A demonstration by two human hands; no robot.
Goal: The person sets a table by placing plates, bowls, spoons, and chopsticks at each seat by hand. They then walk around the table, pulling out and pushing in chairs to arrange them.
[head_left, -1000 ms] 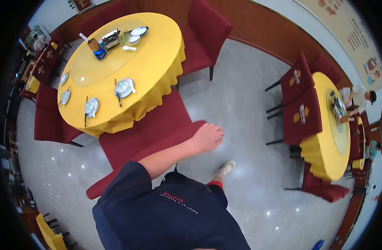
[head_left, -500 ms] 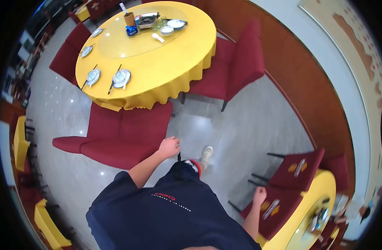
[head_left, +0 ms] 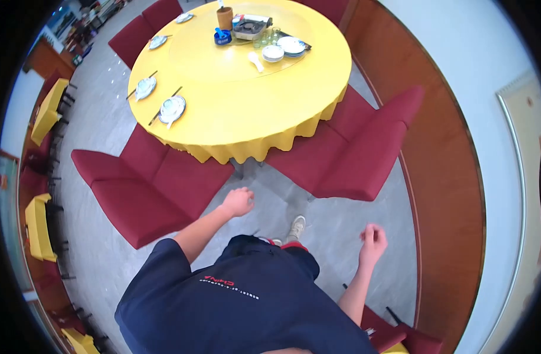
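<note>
Here we are, looking straight down, and the left hand (head_left: 239,202) hangs right at the near corner of a red chair (head_left: 158,192). Its fingers are curled loosely inward and hold nothing. Whether the knuckles brush the fabric or sit just clear of it, I cannot tell from up here. That chair is tucked against the round worktop (head_left: 252,118) under its yellow cloth, just left of the person's shoe (head_left: 296,226).

Over on the other side, the right hand (head_left: 372,241) floats above the grey floor (head_left: 335,194), fingers half bent, empty too, well apart from the second red chair (head_left: 353,156), which stands at an angle between the worktop and the wood-panelled wall (head_left: 441,177).

Now, that near chair: it is fully covered in cloth, so the surface looks soft and could slide a little under a palm, while the frame beneath should be stiff and fairly weighty. The top edge of the backrest looks the safest place to take hold, gripping through the cover rather than pulling on the loose fabric.

Up on the worktop, plates and chopsticks (head_left: 172,108) sit close to the edge. These look fragile, so a bump against the worktop could rattle them.
</note>
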